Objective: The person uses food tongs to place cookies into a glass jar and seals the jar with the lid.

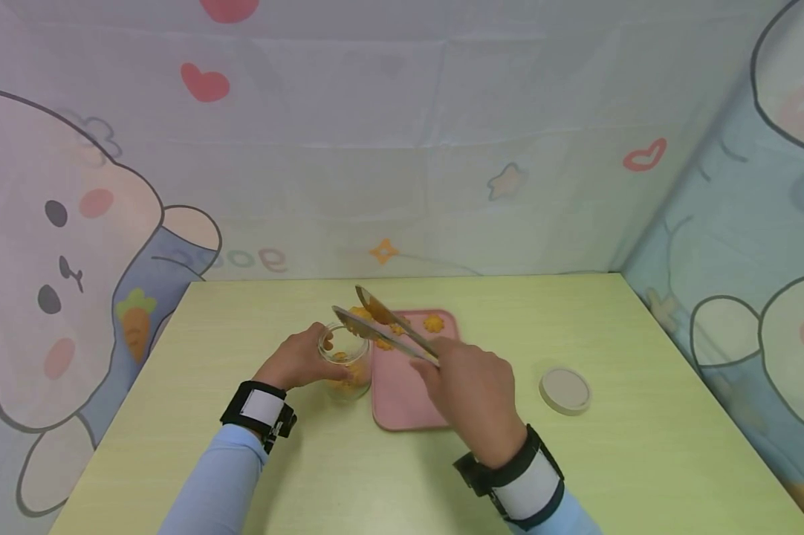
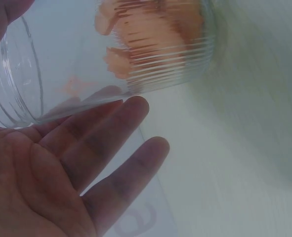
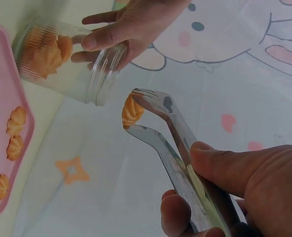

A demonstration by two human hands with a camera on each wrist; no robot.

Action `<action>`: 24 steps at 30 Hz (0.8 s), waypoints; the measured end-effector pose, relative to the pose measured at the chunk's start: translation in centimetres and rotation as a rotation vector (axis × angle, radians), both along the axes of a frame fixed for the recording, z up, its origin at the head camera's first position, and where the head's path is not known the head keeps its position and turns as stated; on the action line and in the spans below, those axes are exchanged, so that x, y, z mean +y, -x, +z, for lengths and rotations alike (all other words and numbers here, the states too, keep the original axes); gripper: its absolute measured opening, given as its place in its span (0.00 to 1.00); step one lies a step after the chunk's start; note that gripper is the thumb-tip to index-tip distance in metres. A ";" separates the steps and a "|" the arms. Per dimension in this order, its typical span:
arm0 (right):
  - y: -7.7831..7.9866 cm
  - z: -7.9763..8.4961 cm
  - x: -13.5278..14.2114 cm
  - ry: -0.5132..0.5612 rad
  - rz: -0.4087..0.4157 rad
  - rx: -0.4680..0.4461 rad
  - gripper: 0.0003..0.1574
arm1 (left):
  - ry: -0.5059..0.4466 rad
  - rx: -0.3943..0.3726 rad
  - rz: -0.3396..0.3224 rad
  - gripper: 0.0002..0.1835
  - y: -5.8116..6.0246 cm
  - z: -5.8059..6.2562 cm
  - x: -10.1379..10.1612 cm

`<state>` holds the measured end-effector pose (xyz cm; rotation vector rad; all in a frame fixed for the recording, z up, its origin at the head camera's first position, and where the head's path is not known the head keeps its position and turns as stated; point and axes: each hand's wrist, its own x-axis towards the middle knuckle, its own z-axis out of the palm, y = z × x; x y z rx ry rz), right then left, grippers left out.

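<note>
My left hand (image 1: 302, 359) grips a clear glass jar (image 1: 357, 380) near its open rim, thumb on one side and fingers on the other. Several golden piped cookies (image 3: 46, 53) lie in the bottom of the ribbed jar. With my right hand (image 1: 477, 392) I hold metal tongs (image 3: 159, 102), thumb on one arm and fingers on the other. Between the tong tips is one swirled cookie (image 3: 132, 110), held above and just beyond the jar's mouth. The jar stands beside the left edge of a pink tray (image 1: 409, 397).
More cookies (image 1: 433, 322) sit at the tray's far end, partly behind the tongs. A round pale lid (image 1: 565, 391) lies on the table (image 1: 643, 446) to the right. A printed cloth backdrop (image 1: 375, 111) rises behind the table's far edge.
</note>
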<state>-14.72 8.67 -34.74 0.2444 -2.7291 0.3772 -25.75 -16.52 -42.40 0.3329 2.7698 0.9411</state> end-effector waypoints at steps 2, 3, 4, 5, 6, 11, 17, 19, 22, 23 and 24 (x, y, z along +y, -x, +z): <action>0.0 -0.2 -0.2 -0.007 0.006 0.015 0.19 | -0.002 0.001 -0.001 0.39 0.0 0.0 0.0; 0.1 -0.3 -0.3 -0.010 0.011 0.021 0.19 | -0.004 0.000 0.000 0.39 0.0 0.0 0.0; 0.1 -0.3 -0.4 -0.014 0.016 0.025 0.20 | -0.008 0.000 0.002 0.39 0.0 0.0 0.0; 0.1 -0.4 -0.5 -0.015 0.021 0.027 0.21 | -0.011 -0.001 0.002 0.40 0.0 0.0 0.0; 0.1 -0.4 -0.6 -0.017 0.026 0.025 0.22 | -0.015 0.000 0.001 0.40 -0.1 0.0 0.0; 0.1 -0.5 -0.9 -0.014 0.041 0.012 0.24 | -0.038 -0.007 -0.001 0.42 -0.1 0.0 0.0; 0.1 -0.6 -1.0 -0.021 0.048 0.003 0.22 | -0.059 -0.006 -0.009 0.44 -0.1 -0.1 0.1; 0.1 -0.6 -1.1 -0.018 0.052 -0.004 0.21 | -0.057 0.002 -0.014 0.44 -0.1 -0.1 0.1; 0.2 -0.7 -1.0 -0.015 0.043 -0.018 0.22 | -0.048 0.008 -0.015 0.44 -0.1 0.0 0.2; 0.2 -0.7 -1.0 -0.013 0.038 -0.021 0.22 | -0.041 0.009 -0.013 0.43 -0.1 0.0 0.1; 0.2 -0.7 -0.9 -0.013 0.032 -0.023 0.22 | -0.036 0.010 -0.017 0.42 -0.1 0.0 0.1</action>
